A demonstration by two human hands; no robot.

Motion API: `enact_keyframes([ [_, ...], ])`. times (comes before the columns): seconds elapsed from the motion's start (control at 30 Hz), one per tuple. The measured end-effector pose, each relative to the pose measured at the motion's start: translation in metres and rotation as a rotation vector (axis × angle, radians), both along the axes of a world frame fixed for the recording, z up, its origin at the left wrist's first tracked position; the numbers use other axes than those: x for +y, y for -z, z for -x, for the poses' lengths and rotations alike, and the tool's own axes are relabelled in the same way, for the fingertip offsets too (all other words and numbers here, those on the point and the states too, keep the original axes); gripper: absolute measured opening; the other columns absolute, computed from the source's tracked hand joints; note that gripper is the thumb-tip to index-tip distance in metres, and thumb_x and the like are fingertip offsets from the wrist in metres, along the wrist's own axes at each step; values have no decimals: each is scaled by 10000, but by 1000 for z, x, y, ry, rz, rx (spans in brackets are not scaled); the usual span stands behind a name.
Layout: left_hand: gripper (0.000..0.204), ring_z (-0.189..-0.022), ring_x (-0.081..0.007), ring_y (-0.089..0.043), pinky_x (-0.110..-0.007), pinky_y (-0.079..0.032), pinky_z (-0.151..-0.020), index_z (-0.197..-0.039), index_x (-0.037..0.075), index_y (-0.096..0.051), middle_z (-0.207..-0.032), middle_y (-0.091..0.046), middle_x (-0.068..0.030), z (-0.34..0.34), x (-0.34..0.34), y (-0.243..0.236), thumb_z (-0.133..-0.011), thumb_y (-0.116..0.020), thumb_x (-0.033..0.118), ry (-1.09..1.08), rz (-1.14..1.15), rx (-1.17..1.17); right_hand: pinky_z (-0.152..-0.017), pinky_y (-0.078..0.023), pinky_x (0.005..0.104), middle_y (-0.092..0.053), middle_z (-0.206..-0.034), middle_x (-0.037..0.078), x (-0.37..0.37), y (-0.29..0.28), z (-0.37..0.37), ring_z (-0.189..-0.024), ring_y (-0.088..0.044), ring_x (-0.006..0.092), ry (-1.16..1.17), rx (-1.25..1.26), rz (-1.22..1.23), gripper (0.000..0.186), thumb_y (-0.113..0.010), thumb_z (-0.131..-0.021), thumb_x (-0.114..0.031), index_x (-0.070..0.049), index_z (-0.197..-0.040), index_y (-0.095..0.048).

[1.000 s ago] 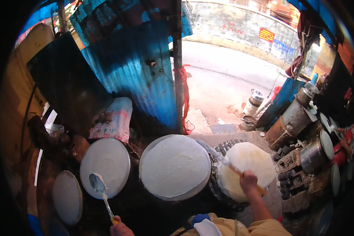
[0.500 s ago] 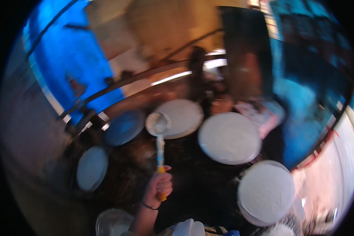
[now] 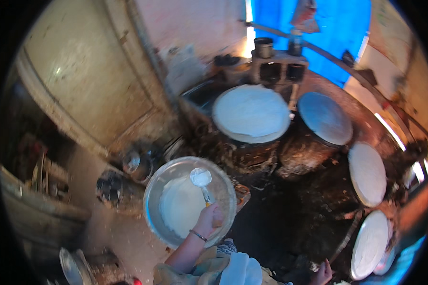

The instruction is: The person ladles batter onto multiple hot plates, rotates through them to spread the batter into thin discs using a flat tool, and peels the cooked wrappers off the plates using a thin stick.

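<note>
A large pale wall (image 3: 81, 80) is seen at the upper left, and a blue sheet (image 3: 314, 42) at the upper right. Below these, four round cooking surfaces are ranged in an arc: the widest, a cloth-topped steamer (image 3: 251, 113) covered with a white layer, then a greyer one (image 3: 325, 118) just beside it, and two smaller white discs (image 3: 367, 173) (image 3: 369, 243) toward the right edge. All are set on dark, sooty stoves (image 3: 271, 161).

Nearer the body, a wide metal basin (image 3: 157, 190) is placed on the floor, and white batter (image 3: 180, 206) is pooled in it. A ladle (image 3: 201, 177) is held over the basin by the left hand (image 3: 208, 219); the grip is closed around the ladle's handle, and the bowl of the ladle, filled with batter, is raised just above the pool. The right hand (image 3: 323, 273) is glimpsed at the lower edge, well apart from the basin; whether its grip is wide or closed cannot be told.

The step in hand is judged to be the scooping of batter. The next move would call for the loaded ladle to be kept level and carried across to a steamer without spilling. Smaller pots (image 3: 138, 164) are seen left of the basin.
</note>
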State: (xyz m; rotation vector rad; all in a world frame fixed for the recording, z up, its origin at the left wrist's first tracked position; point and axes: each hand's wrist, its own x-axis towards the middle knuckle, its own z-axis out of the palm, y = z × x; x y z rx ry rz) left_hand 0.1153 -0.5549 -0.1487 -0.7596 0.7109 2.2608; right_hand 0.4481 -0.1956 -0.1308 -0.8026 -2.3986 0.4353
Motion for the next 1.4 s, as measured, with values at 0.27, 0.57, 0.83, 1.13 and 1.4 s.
enact_keyframes([
  [0.27,191,-794,-351,-622,-446,-490,-700,-1013,-2,-400,-844,-611,-227,29,-82,141,-896,-390,147,1020,1557,394,-607,-451,314,-539,-736,127,-110,-8,290,-664,-572,248,-647,-307,425,377,-561,-745,56,-47,-1105,-607],
  [0.57,345,-792,-350,-623,-422,-484,-710,-985,-17,-581,-904,-627,-231,-98,-158,144,-805,-574,278,1210,1314,465,-622,-525,379,-652,-942,125,-257,37,413,-834,-651,292,-1133,-1345,-460,199,-555,-771,-128,-51,-932,-643],
  [0.83,214,-539,-176,-548,-305,-449,-506,-754,5,-568,-637,-578,-83,-102,-76,146,-833,-575,204,542,256,393,-723,-517,398,-649,-924,154,-242,11,381,-883,-638,302,-1230,-1414,-274,176,-538,-787,-128,-51,-898,-651],
  [1.13,32,-427,-45,-381,-192,-371,-412,-903,21,-481,-568,-392,31,-99,14,59,-882,-463,36,-523,-1257,-451,-719,-509,414,-635,-880,179,-147,-5,329,-850,-622,332,-1217,-1108,-160,119,-522,-799,-90,-46,-868,-608],
  [1.4,169,-424,-41,-351,-171,-321,-365,-1068,69,-441,-582,-346,34,-128,11,-16,-905,-415,36,-479,-761,99,-639,-504,421,-623,-754,190,-106,-29,303,-751,-618,355,-1344,-524,323,226,-547,-804,-69,-50,-1022,-601],
])
